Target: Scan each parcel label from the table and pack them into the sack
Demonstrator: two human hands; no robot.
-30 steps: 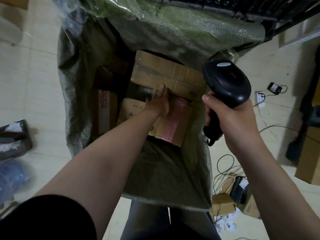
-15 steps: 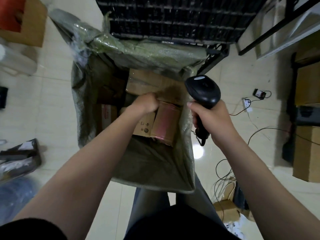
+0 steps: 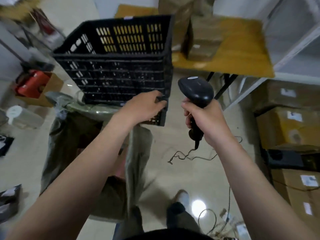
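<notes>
My left hand (image 3: 147, 104) grips the corner of the black slotted plastic crate (image 3: 114, 66) in the middle of the frame. My right hand (image 3: 202, 118) is wrapped tight around the black handheld scanner (image 3: 195, 90). The green woven sack (image 3: 135, 153) sits open below the crate.

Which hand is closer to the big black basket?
Left. The left hand touches the black basket at its lower corner. The right hand is off to its right, holding the scanner.
</notes>
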